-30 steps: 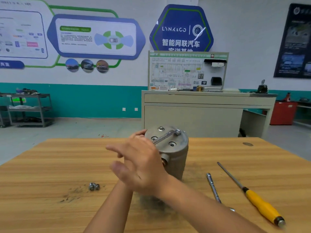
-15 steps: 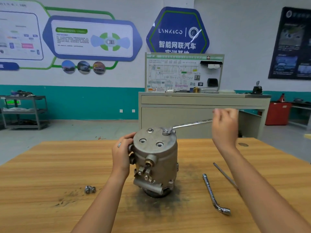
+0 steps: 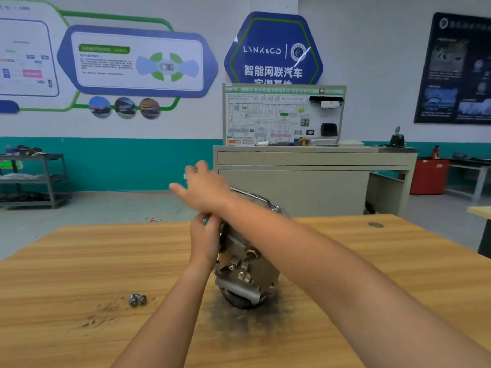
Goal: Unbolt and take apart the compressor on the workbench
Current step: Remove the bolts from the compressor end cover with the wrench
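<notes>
Left hand curls its fingers round the compressor's upper left edge, bracing it. Right hand crosses over the top at the wrench's handle end, too blurred to call the grip. The wrench lies across the top cap, head at the right rim. Two loose bolts lie left of the compressor on the workbench, so unbolting looks partly done, casing in one piece. It stands near upright, long axis vertical, cap up, fittings facing the person.
</notes>
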{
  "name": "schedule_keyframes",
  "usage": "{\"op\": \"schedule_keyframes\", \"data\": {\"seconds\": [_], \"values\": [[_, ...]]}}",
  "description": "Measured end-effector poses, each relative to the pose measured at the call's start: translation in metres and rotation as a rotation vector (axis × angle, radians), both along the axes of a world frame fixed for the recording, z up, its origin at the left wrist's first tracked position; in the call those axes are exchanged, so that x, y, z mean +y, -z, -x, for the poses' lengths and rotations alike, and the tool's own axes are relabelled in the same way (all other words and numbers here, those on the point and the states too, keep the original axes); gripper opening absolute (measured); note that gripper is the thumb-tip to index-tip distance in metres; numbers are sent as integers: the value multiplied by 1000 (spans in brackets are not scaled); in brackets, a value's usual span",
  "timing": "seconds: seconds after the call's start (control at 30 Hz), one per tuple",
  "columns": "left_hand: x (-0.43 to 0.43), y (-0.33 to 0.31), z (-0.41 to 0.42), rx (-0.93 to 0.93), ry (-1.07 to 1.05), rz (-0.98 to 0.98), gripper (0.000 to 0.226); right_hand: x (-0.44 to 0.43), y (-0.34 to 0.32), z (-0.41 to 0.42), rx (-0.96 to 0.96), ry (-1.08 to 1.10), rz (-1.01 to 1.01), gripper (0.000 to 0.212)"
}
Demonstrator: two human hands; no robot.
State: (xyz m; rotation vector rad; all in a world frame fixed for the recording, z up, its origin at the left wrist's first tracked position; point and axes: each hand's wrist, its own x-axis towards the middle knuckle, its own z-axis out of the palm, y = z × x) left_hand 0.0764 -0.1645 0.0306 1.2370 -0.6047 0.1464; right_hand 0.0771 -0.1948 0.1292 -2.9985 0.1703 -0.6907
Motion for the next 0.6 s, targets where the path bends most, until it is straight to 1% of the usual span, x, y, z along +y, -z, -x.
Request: {"op": "schedule_keyframes", "data": {"seconds": [0.07, 0.13, 0.17, 0.2, 0.27, 0.3, 0.33, 0.37, 0.4, 0.43, 0.47, 0.5, 0.53, 0.57, 0.6], "values": [[3, 6, 2, -27, -12, -17, 14, 21, 23, 41, -125, -198, 10, 59], [6, 11, 0, -10, 30, 50, 22, 32, 51, 90, -379, -392, -5, 52], [9, 12, -2, -42, 25, 46, 24, 28, 68, 113, -535, -472, -52, 44], [12, 13, -6, -30, 26, 26, 24, 19, 85, 133, -686, -520, -147, 36], [17, 12, -15, 53, 54, 15, 27, -9, 109, 165, -919, -487, -402, 27], [17, 11, -20, 72, 68, 15, 25, -28, 113, 174, -1038, -409, -513, 27], [17, 10, -24, 72, 75, 6, 22, -46, 111, 179, -1144, -298, -592, 29], [17, 10, -24, 72, 83, 1, 23, -64, 106, 179, -1222, -173, -629, 29], [17, 10, -25, 74, 91, -3, 27, -83, 97, 176, -1261, -46, -642, 27], [16, 9, -25, 71, 99, -3, 29, -105, 87, 168, -1249, 79, -650, 25], [15, 9, -25, 73, 102, -3, 29, -127, 73, 156, -1173, 199, -662, 26], [15, 10, -26, 82, 109, -10, 27, -149, 59, 142, -1039, 322, -649, 28], [14, 10, -26, 83, 112, -21, 25, -169, 44, 122, -864, 444, -600, 32], [14, 10, -25, 89, 114, -27, 22, -182, 29, 102, -676, 529, -531, 35], [14, 10, -24, 90, 116, -32, 22, -186, 13, 81, -494, 543, -462, 35]]}}
